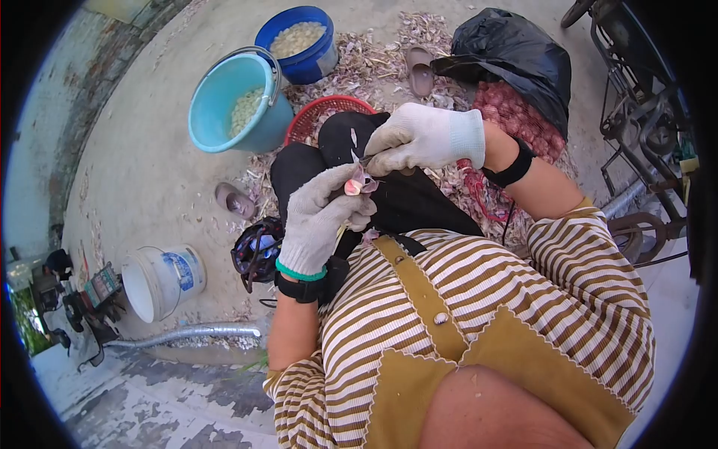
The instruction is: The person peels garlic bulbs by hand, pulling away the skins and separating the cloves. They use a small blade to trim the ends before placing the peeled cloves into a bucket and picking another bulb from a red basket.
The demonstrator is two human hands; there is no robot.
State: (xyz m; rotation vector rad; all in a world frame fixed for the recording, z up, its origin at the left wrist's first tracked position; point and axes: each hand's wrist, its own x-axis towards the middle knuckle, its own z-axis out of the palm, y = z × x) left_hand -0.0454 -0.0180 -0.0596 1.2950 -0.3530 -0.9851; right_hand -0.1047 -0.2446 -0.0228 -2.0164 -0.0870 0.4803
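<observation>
In front of my lap, my left hand (318, 213), in a white knitted glove with a green cuff, is closed on a partly peeled garlic bulb (354, 185) with pinkish cloves and loose purple-white skin. Just above it my right hand (419, 138), gloved in white with a pale blue cuff, is pinched at the garlic's top. A thin dark blade-like tool (364, 159) shows at its fingertips, mostly hidden by the glove. Beyond my knees sits a red plastic basket (303, 120) with garlic skins in it, partly covered by my legs.
A turquoise bucket (217, 123) and a blue bucket (318, 63) hold peeled cloves. A black bag (516, 60) covers a red net sack of garlic (516, 116). Slippers (420, 71), scattered skins, a tipped white bucket (161, 280) and a bicycle-like frame (643, 127) stand around.
</observation>
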